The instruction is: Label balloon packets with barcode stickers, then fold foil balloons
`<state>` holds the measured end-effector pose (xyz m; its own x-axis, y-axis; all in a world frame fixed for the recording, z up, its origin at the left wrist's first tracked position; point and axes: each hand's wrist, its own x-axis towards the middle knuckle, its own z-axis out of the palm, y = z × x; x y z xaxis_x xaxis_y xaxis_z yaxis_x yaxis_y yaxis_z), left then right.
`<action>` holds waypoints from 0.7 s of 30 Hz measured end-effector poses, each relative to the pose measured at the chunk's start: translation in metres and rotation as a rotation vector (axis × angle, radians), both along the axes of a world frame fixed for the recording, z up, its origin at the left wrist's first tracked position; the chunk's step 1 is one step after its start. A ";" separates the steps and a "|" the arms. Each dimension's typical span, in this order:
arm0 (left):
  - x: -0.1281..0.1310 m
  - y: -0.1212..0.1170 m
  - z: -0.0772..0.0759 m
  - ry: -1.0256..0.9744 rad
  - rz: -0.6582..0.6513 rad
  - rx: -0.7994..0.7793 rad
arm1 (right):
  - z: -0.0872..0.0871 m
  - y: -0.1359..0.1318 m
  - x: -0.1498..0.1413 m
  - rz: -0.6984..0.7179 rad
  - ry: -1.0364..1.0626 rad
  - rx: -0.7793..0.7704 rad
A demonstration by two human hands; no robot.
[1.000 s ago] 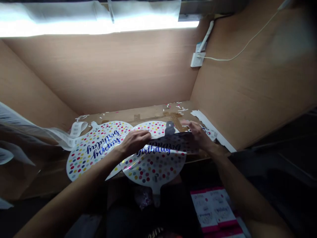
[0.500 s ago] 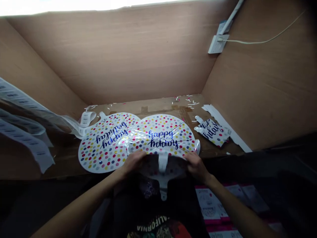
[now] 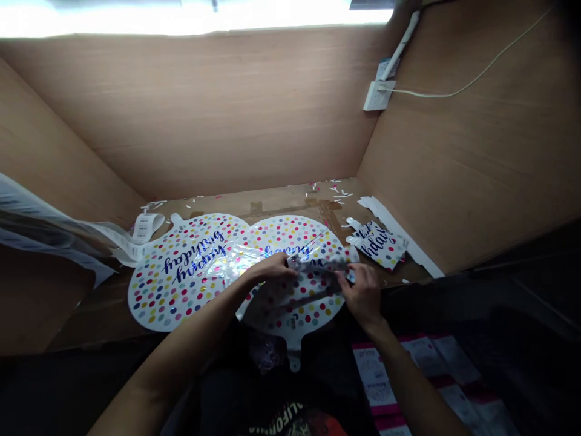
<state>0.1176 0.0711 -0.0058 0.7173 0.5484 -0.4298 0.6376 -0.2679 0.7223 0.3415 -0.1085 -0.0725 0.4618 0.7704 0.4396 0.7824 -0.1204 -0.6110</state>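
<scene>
A flat round foil balloon [image 3: 290, 300] with coloured dots and blue "happy birthday" script lies on the wooden bench in front of me. My left hand [image 3: 272, 267] and my right hand [image 3: 361, 290] pinch a folded strip of it across its middle, fingers closed on the foil. Its filling neck hangs off the bench edge toward me. A second, unfolded balloon [image 3: 181, 272] of the same print lies to the left, partly under the first.
A small folded balloon [image 3: 379, 243] lies at the right by a white strip [image 3: 399, 233]. Barcode label strips [image 3: 68, 236] hang at the left. Wooden walls enclose the bench; a wall socket [image 3: 377, 95] with cable is top right. Printed cards [image 3: 390, 375] lie lower right.
Both hands moved up from the balloon's near edge to its middle and now pinch a fold there. The view tilted slightly.
</scene>
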 end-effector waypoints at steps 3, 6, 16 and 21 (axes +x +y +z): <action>-0.020 -0.029 0.001 -0.400 0.232 -0.337 | 0.004 -0.002 -0.025 0.001 0.627 0.084; -0.032 -0.058 -0.002 -0.628 0.430 -0.508 | 0.010 0.011 -0.053 0.345 1.275 -0.149; -0.038 -0.083 -0.004 -0.800 0.700 -0.521 | 0.021 0.028 -0.053 0.539 1.345 -0.076; -0.052 -0.094 -0.006 -0.663 0.568 -0.727 | 0.024 0.031 -0.041 0.560 0.911 0.015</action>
